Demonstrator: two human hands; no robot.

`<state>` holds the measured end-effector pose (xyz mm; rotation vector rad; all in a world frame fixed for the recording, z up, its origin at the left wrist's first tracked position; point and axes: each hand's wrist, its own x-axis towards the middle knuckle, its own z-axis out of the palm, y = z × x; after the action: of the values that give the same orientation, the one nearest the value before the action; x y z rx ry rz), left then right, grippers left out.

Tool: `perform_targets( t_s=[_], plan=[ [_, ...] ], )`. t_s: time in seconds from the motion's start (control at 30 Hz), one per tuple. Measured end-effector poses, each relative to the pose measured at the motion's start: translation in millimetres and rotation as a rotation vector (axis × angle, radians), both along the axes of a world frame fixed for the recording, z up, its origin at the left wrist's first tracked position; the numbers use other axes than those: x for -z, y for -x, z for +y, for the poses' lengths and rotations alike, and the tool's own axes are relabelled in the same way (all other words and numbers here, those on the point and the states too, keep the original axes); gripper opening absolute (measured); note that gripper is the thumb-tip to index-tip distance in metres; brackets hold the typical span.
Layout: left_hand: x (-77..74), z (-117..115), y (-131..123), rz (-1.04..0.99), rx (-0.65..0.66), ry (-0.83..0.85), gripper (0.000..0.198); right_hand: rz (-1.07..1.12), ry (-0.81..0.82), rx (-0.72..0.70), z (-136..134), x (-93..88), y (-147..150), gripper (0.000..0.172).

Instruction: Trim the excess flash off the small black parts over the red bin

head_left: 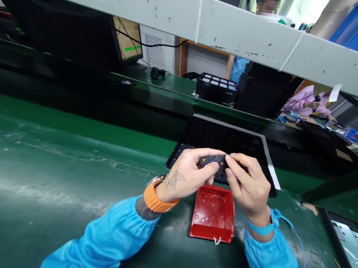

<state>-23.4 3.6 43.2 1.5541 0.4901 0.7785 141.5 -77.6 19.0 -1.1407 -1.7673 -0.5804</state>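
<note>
While the left hand (187, 173) pinches an oblong black plastic-looking part (213, 158) near the far rim of an open red plastic bin (213, 218), narrowed fingers of the right hand (250, 184) meet the part's end; whether they grip it, I cannot tell. Two-handed detail work seems in hand; the next move likely needs a steady left hold.

Green workbench (55, 205), scuffed pale beam (182, 14), white louvred panel (156, 47)

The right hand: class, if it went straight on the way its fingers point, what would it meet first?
The small black part held in the left hand. The right hand's fingertips seem to be at its end, though actual contact is hard to tell.
</note>
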Motion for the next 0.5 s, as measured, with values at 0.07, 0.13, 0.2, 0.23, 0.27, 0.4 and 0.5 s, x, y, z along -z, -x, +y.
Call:
perform_targets(
  t_s=[0.07, 0.13, 0.2, 0.23, 0.27, 0.4, 0.5],
  plan=[
    [-1.0, -0.4, 0.5, 0.001, -0.001, 0.005, 0.041, -0.006, -0.01, -0.015, 0.2, -0.1, -0.2, 0.035],
    [-1.3, -0.9, 1.1, -0.002, -0.001, 0.013, 0.042, -0.011, -0.025, -0.026, 0.2, -0.3, -0.4, 0.035],
    [-1.0, -1.2, 1.8, -0.007, 0.003, 0.017, 0.042, -0.014, -0.04, -0.037, 0.1, -0.4, -0.5, 0.036],
    [-0.6, -1.4, 2.1, -0.01, 0.003, 0.017, 0.042, -0.014, -0.044, -0.039, 0.0, -0.5, -0.5, 0.036],
    [-0.2, -1.5, 2.4, -0.011, 0.002, 0.014, 0.041, -0.014, -0.042, -0.04, -0.1, -0.5, -0.4, 0.036],
    [0.8, -2.7, 3.3, -0.01, -0.019, -0.032, 0.039, -0.01, -0.028, -0.037, -0.2, 0.7, 0.3, 0.032],
    [0.3, -4.4, 3.7, -0.003, -0.046, -0.081, 0.038, -0.003, -0.024, -0.042, 0.2, 2.7, 0.9, 0.032]
  ],
)
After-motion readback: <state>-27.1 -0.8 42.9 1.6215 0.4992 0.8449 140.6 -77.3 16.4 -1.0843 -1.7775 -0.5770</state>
